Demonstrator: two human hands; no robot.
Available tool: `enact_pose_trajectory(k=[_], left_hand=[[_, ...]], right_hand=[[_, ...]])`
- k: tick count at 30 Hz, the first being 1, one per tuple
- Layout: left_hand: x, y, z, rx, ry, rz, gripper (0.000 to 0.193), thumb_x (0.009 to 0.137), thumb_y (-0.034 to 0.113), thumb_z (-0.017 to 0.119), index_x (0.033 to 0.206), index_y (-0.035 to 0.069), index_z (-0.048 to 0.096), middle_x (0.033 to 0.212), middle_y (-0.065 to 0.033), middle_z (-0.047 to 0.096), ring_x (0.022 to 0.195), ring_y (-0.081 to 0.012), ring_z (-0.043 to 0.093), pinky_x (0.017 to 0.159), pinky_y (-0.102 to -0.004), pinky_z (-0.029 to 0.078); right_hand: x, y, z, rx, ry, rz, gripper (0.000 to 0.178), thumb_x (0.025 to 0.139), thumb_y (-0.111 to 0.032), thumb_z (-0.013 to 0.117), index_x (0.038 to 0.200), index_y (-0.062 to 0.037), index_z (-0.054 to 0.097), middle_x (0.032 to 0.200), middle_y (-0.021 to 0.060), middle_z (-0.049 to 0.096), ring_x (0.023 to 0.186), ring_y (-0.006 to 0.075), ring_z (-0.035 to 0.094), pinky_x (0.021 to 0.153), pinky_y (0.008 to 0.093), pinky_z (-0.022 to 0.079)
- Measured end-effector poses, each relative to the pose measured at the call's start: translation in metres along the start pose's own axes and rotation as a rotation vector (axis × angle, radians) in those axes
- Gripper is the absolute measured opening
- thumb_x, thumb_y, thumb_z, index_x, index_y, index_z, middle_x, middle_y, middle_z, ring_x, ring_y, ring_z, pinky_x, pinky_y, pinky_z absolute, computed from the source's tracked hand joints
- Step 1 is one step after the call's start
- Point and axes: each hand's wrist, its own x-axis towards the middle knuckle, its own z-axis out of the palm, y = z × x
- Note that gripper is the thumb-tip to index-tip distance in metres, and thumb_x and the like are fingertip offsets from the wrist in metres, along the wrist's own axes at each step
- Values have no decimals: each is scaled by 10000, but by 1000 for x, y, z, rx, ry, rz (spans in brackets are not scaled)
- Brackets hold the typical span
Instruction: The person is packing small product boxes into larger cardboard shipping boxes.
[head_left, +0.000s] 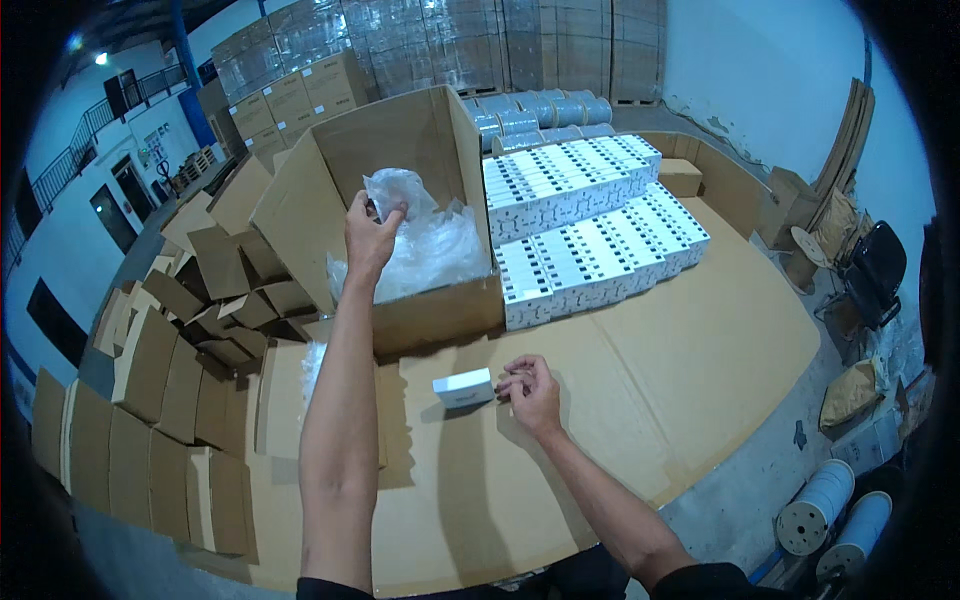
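Observation:
My left hand [372, 238] is closed on a clear plastic bag [400, 190], lifted above an open cardboard carton [440, 318]. Many more crumpled clear bags [440, 255] fill that carton. A small white box [463, 388] stands on the cardboard-covered table in front of it. My right hand [532, 395] is beside the box's right end, fingers bent and somewhat apart. Whether a fingertip touches the box is hard to make out; nothing shows gripped in this hand.
Stacked rows of white boxes [600, 250] stand at the back right of the table [620, 400]. Empty open cartons [150, 440] crowd the left side. Behind are wire spools [540, 112] and wrapped pallets. A black chair [875, 270] and large reels [815, 507] are on the floor at right.

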Motion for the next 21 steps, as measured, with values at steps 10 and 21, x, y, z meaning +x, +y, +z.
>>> enact_pose_trajectory(k=[10, 21], left_hand=[[-232, 63, -22, -365, -31, -250, 274, 942, 128, 688, 1160, -4, 588, 1056, -89, 678, 906, -138, 648, 803, -303, 522], [-342, 5, -11, -335, -232, -505, 299, 903, 41, 703, 1166, -14, 570, 1036, -110, 704, 907, -158, 678, 785, -302, 545]], right_hand=[[-1, 12, -14, 97, 82, -2, 173, 965, -73, 518, 1126, -12, 533, 951, 88, 651, 749, 108, 635, 650, 263, 533], [-41, -59, -6, -231, -462, -215, 407, 843, -249, 747, 1158, -28, 616, 1007, 100, 675, 807, 164, 615, 746, 302, 515]])
